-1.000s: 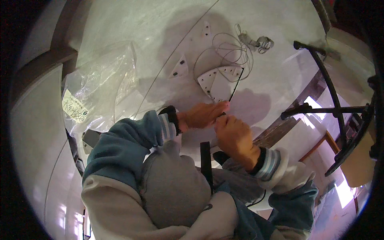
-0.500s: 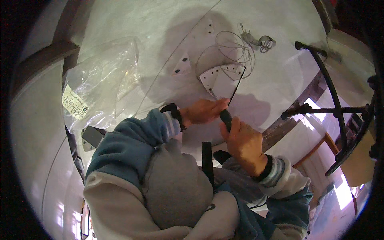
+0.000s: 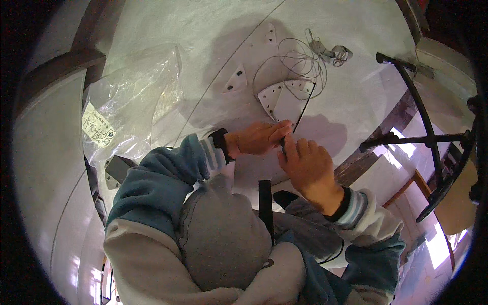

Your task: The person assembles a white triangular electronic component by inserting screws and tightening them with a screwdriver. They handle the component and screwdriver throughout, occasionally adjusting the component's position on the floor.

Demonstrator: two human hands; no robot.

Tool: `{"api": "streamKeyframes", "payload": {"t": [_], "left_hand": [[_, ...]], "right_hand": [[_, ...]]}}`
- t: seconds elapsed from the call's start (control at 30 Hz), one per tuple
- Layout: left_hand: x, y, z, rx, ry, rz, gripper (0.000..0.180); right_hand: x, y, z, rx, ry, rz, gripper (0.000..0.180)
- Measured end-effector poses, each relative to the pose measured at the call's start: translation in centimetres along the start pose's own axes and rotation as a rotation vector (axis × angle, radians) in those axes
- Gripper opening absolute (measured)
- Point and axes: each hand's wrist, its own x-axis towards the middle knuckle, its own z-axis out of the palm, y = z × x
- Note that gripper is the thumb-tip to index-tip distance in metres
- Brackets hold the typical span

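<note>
A white fan-shaped panel (image 3: 291, 104) with dark holes along its edges lies in front of me, its right side edged in black. At its near corner my left hand (image 3: 256, 138) reaches in from the left, thumb and fingers pressed together. What they pinch is too small or hidden to name. Close against those fingertips, my right hand (image 3: 310, 168) is closed round a dark-handled tool (image 3: 284, 144). Most of the handle is covered by the fingers, and the tip cannot be seen. A thin grey cable (image 3: 284, 41) loops over the panel's far side.
Small white plates with holes (image 3: 236, 80) lie beyond my left hand. The cable's grey plug end (image 3: 339, 55) rests farther right. At left is a clear plastic bag (image 3: 145, 86) with a pale label, near a grey box (image 3: 119, 170). A black metal frame (image 3: 427, 122) stands at right.
My right hand has turned and shifted slightly up and left, covering more of the dark handle. The left hand has stayed at the panel's corner. The whole view has shifted slightly.
</note>
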Motion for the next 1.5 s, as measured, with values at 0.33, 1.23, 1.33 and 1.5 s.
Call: {"api": "streamKeyframes", "payload": {"t": [0.33, 1.23, 1.33, 1.5], "left_hand": [[0.1, -0.8, 0.4, 0.056, 0.058, 0.085, 0.041], [0.8, 0.1, 0.4, 0.063, 0.162, 0.088, 0.044], [1.0, 0.2, 0.4, -0.077, 0.167, 0.005, 0.047], [0.4, 0.4, -1.9, -0.113, -0.029, -0.081, 0.049]], "right_hand": [[-1.6, 0.1, 0.1, 0.105, -0.073, 0.107, 0.048], [-0.8, -0.8, -1.2, 0.075, -0.066, 0.294, 0.04], [-0.4, -0.7, -0.3, 0.064, 0.037, 0.153, 0.04], [0.3, -0.7, 0.1, 0.002, -0.036, -0.03, 0.043]]}}
